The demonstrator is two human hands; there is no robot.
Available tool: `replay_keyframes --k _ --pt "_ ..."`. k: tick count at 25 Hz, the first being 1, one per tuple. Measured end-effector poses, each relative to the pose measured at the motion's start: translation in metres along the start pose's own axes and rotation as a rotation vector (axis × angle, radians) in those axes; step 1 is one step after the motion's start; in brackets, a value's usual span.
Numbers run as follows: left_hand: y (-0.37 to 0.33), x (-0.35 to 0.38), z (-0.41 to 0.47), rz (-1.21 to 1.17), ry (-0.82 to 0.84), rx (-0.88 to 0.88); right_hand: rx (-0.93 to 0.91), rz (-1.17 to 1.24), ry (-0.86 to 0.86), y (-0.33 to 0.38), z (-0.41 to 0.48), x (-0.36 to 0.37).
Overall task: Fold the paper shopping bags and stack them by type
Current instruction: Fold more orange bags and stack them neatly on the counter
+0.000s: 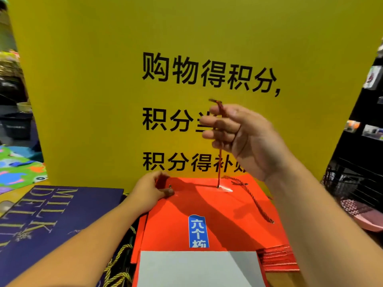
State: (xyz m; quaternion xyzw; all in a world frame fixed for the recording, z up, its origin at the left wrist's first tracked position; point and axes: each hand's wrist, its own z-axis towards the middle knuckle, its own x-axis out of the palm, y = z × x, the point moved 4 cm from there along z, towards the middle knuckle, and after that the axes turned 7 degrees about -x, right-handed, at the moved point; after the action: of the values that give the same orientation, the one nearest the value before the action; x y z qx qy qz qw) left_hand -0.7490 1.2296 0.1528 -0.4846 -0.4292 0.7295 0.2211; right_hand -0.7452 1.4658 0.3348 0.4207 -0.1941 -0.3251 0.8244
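Observation:
A flat red paper bag (217, 206) with a blue label lies in front of me on a stack of red bags (277, 259), its grey bottom flap folded up near me. My left hand (151, 193) grips the bag's far left corner, thumb on top. My right hand (238, 133) is raised above the bag and pinches its red cord handle (219, 162), pulled taut from a hole near the bag's top edge. A second red cord (255, 199) lies loose across the bag's right side.
A big yellow sign (145, 79) with black writing stands upright just behind the red bags. Flat dark blue bags (51, 214) with gold cord handles lie to the left. A wire basket (356, 183) and dark shelves are at right.

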Motion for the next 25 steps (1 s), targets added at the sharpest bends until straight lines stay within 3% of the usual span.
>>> replay_keyframes --k 5,10,14,18,25 --pt "-0.003 0.002 0.0 0.086 0.008 0.012 -0.08 -0.194 -0.016 0.005 0.024 0.006" --pt "0.007 -0.003 0.002 0.013 0.045 0.018 0.129 -0.544 0.053 -0.119 0.014 0.01" --pt "0.016 0.0 0.007 0.021 0.073 0.003 0.069 -0.813 0.122 -0.185 -0.009 0.01" --pt "0.019 0.002 0.009 0.004 0.078 0.012 0.035 -0.784 0.022 -0.196 -0.016 0.006" --pt "0.02 0.003 0.01 -0.054 0.075 0.013 -0.05 -0.876 0.02 -0.202 -0.013 0.001"
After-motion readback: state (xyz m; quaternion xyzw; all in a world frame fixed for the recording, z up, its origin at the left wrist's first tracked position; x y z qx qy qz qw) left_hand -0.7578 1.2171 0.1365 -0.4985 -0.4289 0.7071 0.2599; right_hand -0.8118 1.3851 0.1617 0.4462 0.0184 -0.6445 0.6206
